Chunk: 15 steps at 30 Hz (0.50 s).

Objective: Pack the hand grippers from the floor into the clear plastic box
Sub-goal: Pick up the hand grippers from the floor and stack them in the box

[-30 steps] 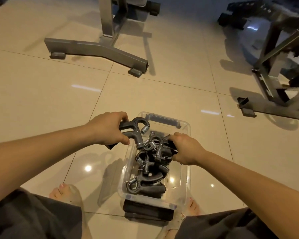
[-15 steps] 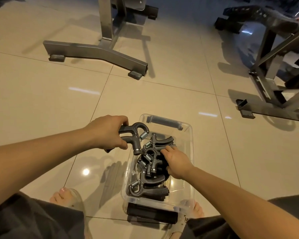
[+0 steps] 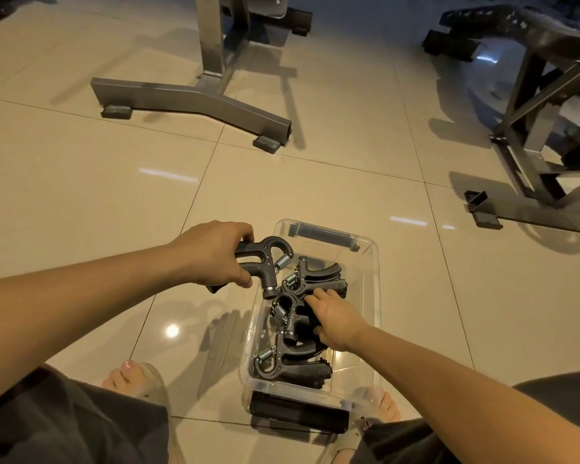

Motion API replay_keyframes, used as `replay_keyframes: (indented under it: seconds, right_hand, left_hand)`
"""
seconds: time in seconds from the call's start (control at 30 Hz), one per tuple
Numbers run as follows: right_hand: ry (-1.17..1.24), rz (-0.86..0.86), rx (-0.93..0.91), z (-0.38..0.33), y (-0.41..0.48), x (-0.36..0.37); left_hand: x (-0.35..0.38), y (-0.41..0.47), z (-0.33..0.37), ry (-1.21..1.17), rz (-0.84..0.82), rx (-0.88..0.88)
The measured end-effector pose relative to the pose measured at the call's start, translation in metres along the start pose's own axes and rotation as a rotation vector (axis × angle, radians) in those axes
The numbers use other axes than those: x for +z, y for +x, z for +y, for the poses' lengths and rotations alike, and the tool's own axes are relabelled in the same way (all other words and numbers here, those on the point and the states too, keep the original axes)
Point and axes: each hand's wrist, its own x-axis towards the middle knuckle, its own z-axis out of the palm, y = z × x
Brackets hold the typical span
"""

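Nearest: dark shorts and two feet in clear sandals, either side of the near end of the clear plastic box. The left foot is off to the box's left. The right foot is at its near right corner. A black bar lies along the box's near wall, below the rim.

Inside the box, three hand grippers overlap along its left side. There's a near gripper w/ its spring toward the left wall, a middle gripper and a far gripper.

The right hand is down in the box from its right side, on the pile. Its fingertips lie on the far gripper's handle, thumb by the middle one. The fingers are bent, but can't tell whether they pinch anything or only press.

The left hand is just outside the box's left wall. Fingers and thumb are wrapped round both handles of the held gripper. That gripper's looped head and spring stick out past the fingers, over the box's left rim and above the pile. The handle ends poke out behind the palm.

Beyond the box's far end, a grey metal frame foot stands on the tiled floor. Far right of the box is a second dark frame.
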Motion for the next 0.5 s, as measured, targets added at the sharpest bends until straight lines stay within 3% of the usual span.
replay_keyframes:
  seconds: [0.5]
  right_hand:
    - [-0.069,-0.017,0.036,-0.0055,0.001,-0.0053]
  left_hand:
    - [0.0,0.0055,0.0016,-0.014,-0.023,0.005]
